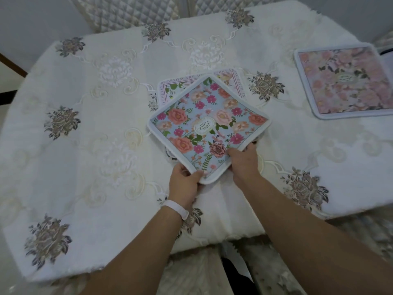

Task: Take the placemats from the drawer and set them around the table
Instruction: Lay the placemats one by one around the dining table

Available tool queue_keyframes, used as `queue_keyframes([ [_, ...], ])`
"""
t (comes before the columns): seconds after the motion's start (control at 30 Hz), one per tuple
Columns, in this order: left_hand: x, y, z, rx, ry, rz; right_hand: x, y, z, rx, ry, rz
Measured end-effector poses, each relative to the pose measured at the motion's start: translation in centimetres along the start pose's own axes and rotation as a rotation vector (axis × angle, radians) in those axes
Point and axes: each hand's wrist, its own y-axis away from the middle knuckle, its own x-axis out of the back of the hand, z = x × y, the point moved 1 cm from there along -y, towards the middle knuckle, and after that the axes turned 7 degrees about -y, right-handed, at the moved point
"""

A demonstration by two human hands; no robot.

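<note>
A blue floral placemat (209, 124) with a white border lies turned like a diamond near the table's middle. My left hand (184, 181) pinches its near corner, thumb on top. My right hand (244, 160) grips its near right edge. Under it lies another placemat (180, 81) with a lettered pink border, partly hidden; more edges of a stack show beneath at the left. A pink floral placemat (344, 81) lies flat on the table's right side.
The table wears a white embroidered cloth (85, 124) with grey flower motifs. Two quilted chair backs (127, 11) stand at the far edge. The cloth's near edge hangs over by my body.
</note>
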Motion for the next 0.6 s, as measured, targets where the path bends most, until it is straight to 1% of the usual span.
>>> queue_keyframes([
  [0.1, -0.2, 1.1, -0.7, 0.042, 0.068, -0.067, 1.1, 0.6, 0.3, 0.022, 0.019, -0.038],
  [0.17, 0.7, 0.7, 0.3, 0.049, 0.218, -0.109, 2.1, 0.9, -0.2, 0.034, 0.029, -0.052],
  [0.23, 2.2, -0.5, 2.1, 0.031, 0.313, -0.102, 3.1, 1.1, -1.0, 0.042, 0.035, -0.074],
  [0.33, 4.8, -2.3, 5.1, 0.002, 0.263, -0.071, 4.7, 1.6, -2.4, 0.059, 0.024, -0.127],
  [0.47, 7.2, -3.3, 7.7, 0.031, 0.249, -0.111, 6.6, 2.8, -4.4, 0.075, 0.025, -0.208],
  [0.53, 7.9, -2.7, 9.0, 0.003, 0.200, -0.165, 7.4, 3.4, -5.5, 0.078, 0.027, -0.277],
  [0.6, 8.5, -1.8, 10.0, -0.040, 0.087, -0.260, 8.2, 3.8, -6.5, 0.076, 0.044, -0.334],
])
